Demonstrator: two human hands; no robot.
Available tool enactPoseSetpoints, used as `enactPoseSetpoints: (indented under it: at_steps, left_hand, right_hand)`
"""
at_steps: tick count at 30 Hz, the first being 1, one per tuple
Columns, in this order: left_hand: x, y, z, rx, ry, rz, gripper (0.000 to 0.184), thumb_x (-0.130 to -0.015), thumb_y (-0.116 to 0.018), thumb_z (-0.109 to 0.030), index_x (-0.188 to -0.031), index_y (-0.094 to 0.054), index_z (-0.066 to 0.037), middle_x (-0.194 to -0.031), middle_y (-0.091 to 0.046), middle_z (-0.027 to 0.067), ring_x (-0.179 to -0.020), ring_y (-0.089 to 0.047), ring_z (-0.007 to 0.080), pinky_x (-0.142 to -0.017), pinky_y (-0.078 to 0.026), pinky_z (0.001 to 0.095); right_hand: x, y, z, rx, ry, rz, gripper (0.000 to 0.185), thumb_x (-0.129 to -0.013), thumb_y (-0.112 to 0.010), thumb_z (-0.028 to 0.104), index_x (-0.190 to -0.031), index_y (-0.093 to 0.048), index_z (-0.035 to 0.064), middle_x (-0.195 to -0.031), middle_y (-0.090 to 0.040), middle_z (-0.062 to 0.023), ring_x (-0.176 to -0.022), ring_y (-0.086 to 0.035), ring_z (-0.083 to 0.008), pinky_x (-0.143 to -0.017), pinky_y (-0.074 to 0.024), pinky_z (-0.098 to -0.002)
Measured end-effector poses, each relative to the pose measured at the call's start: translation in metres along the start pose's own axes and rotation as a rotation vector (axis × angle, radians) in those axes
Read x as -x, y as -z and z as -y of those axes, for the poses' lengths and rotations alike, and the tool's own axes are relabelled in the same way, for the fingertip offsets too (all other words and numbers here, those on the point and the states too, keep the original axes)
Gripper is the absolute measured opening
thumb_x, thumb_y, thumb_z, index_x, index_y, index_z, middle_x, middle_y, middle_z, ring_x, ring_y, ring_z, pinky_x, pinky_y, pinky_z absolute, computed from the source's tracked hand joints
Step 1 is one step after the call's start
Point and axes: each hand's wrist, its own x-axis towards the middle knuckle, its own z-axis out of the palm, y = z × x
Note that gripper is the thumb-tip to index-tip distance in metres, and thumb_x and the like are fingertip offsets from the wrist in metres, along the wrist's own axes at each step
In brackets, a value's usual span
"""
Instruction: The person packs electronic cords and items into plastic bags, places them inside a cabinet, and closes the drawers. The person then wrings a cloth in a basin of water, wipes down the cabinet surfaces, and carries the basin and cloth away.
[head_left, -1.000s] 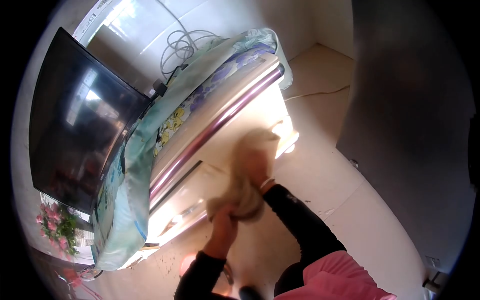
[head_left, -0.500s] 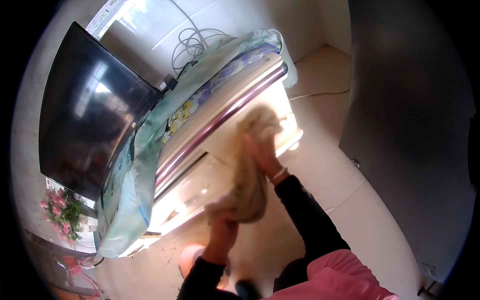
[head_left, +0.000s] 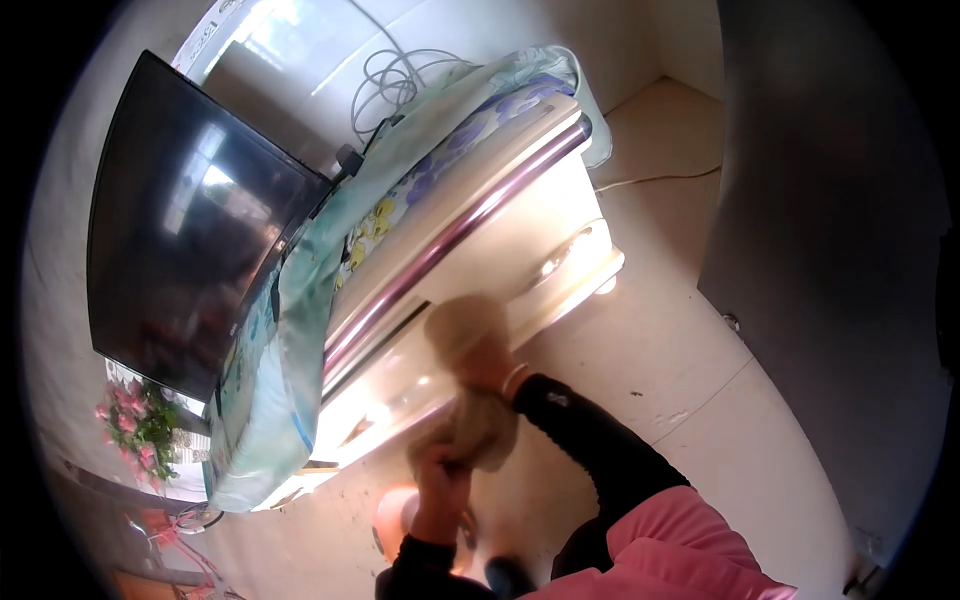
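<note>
A beige cloth (head_left: 482, 432) hangs bunched between my two hands, in front of a glossy cream cabinet (head_left: 500, 245) with a purple trim strip. My left hand (head_left: 443, 488) is closed on the cloth's lower end, below the cabinet's lower edge. Farther up, my right hand (head_left: 485, 362) presses the blurred upper part of the cloth to the cabinet front, near the end of a dark slot. The motion blur and the cloth hide most of my right fingers.
A black television (head_left: 200, 235) stands on the cabinet's fabric cover (head_left: 275, 400). Pink flowers (head_left: 128, 415) are at the left, and coiled cables (head_left: 395, 80) lie behind. An orange round object (head_left: 395, 515) is on the floor near my left forearm. A dark grey panel (head_left: 840, 250) rises at the right.
My right hand has moved down and left along the cabinet front with the cloth, closer to my left hand. My left hand still grips the lower end. The view has shifted slightly.
</note>
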Motion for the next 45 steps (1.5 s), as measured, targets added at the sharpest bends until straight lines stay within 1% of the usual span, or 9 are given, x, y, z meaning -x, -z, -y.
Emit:
enactPoseSetpoints:
  at_steps: [5, 8, 12, 18, 28, 36, 38, 40, 45]
  left_hand:
    - [0.009, -0.002, 0.000, 0.019, 0.011, -0.052, 0.045, -0.070, -0.042, -0.001, -0.114, -0.051, 0.001, -0.116, -0.054, 0.0127, -0.116, -0.047, 0.0276, -0.103, -0.036, 0.0434]
    - [0.013, -0.021, -0.017, -0.046, -0.084, -0.010, 0.047, -0.068, -0.043, 0.000, -0.114, -0.051, 0.001, -0.116, -0.053, 0.0128, -0.118, -0.046, 0.0275, -0.102, -0.037, 0.0430]
    - [0.010, -0.026, -0.024, -0.062, -0.189, 0.052, 0.041, -0.064, -0.043, 0.001, -0.104, -0.053, 0.002, -0.109, -0.054, 0.0118, -0.112, -0.049, 0.0272, -0.099, -0.040, 0.0414]
    - [0.017, -0.011, -0.004, -0.052, 0.001, -0.031, 0.042, -0.066, -0.046, 0.001, -0.107, -0.052, 0.002, -0.108, -0.055, 0.0112, -0.108, -0.052, 0.0250, -0.098, -0.041, 0.0377]
    - [-0.017, -0.006, 0.025, -0.023, 0.086, 0.074, 0.028, -0.076, -0.046, -0.003, -0.100, -0.058, 0.006, -0.106, -0.059, 0.0145, -0.106, -0.053, 0.0247, -0.095, -0.042, 0.0356]
    - [-0.002, 0.002, 0.022, -0.043, 0.051, 0.088, 0.025, -0.077, -0.048, -0.004, -0.100, -0.057, 0.003, -0.105, -0.059, 0.0129, -0.102, -0.054, 0.0252, -0.094, -0.042, 0.0376]
    - [0.005, 0.003, 0.025, -0.054, 0.041, 0.081, 0.024, -0.079, -0.046, -0.007, -0.096, -0.059, 0.006, -0.106, -0.059, 0.0155, -0.103, -0.055, 0.0253, -0.095, -0.041, 0.0377]
    - [0.010, 0.001, 0.025, -0.380, -0.096, 0.095, 0.022, -0.078, -0.048, -0.003, -0.096, -0.059, 0.004, -0.103, -0.060, 0.0160, -0.100, -0.056, 0.0246, -0.092, -0.043, 0.0355]
    - [0.033, -0.009, 0.009, -0.059, -0.008, 0.067, 0.025, -0.073, -0.055, 0.008, -0.097, -0.057, 0.003, -0.100, -0.061, 0.0161, -0.095, -0.059, 0.0255, -0.085, -0.048, 0.0321]
  right_hand:
    - [-0.005, 0.023, 0.004, 0.167, 0.146, -0.142, 0.035, -0.075, -0.057, 0.025, -0.107, -0.059, 0.0088, -0.114, -0.057, -0.0145, -0.112, -0.047, -0.0353, -0.101, -0.0279, -0.0501]
    - [-0.031, 0.065, 0.020, 0.649, -0.213, -0.022, 0.033, -0.077, -0.056, 0.026, -0.104, -0.061, 0.0073, -0.113, -0.058, -0.0145, -0.109, -0.050, -0.0330, -0.099, -0.0316, -0.0465]
    - [-0.043, 0.068, 0.020, 0.450, 0.167, -0.484, 0.013, -0.072, -0.055, 0.012, -0.059, -0.053, 0.0076, -0.061, -0.053, -0.0070, -0.051, -0.049, -0.0136, -0.050, -0.0455, -0.0280]
    - [0.012, 0.040, 0.002, 0.260, 0.045, -0.323, 0.029, -0.078, -0.058, 0.025, -0.096, -0.060, 0.0035, -0.105, -0.059, -0.0176, -0.104, -0.053, -0.0340, -0.097, -0.0352, -0.0437]
    - [-0.013, 0.081, -0.043, 0.520, -0.510, 0.088, 0.052, -0.084, -0.044, 0.051, -0.071, -0.069, 0.0081, -0.078, -0.066, -0.0099, -0.086, -0.058, -0.0263, -0.088, -0.0308, -0.0475]
    - [-0.009, 0.078, -0.022, 0.442, -0.233, 0.120, 0.039, -0.080, -0.051, 0.041, -0.065, -0.068, 0.0092, -0.069, -0.064, -0.0083, -0.080, -0.056, -0.0274, -0.081, -0.0359, -0.0444]
    - [-0.004, 0.082, -0.019, 0.316, -0.200, -0.217, 0.034, -0.079, -0.052, 0.035, -0.062, -0.066, 0.0090, -0.068, -0.063, -0.0082, -0.072, -0.059, -0.0250, -0.075, -0.0391, -0.0412]
    - [0.000, 0.087, -0.003, 0.381, 0.010, 0.184, 0.034, -0.080, -0.051, 0.030, -0.056, -0.063, 0.0075, -0.068, -0.062, -0.0123, -0.062, -0.059, -0.0276, -0.067, -0.0438, -0.0398]
    - [0.034, -0.004, -0.001, -0.116, 0.189, 0.144, 0.031, -0.081, -0.051, 0.028, -0.080, -0.062, -0.0006, -0.072, -0.060, -0.0215, -0.064, -0.060, -0.0347, -0.065, -0.0472, -0.0435]
